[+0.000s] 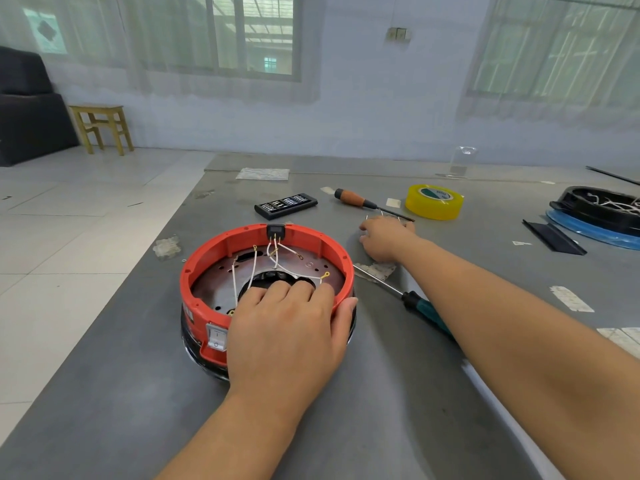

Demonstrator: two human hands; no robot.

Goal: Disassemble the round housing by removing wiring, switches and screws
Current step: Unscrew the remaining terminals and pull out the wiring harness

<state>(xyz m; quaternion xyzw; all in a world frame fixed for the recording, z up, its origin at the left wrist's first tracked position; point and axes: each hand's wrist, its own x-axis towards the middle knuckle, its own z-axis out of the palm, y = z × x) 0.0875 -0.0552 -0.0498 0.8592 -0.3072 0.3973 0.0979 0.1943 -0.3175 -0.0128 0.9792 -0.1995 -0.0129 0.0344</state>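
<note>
The left hand (287,327) grips the near rim of the red housing (207,258), fingers inside, thumb outside. The housing sits flat with its open side up. White wires (277,258) run from the black switch (276,231) on the far rim back toward that hand. The right hand (384,237) lies out to the right, fingers down on thin wire bits; I cannot tell if it pinches them. The left hand is nearer the wires.

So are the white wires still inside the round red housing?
Yes, the white wires lie inside the round red housing, running from its black switch.
</note>
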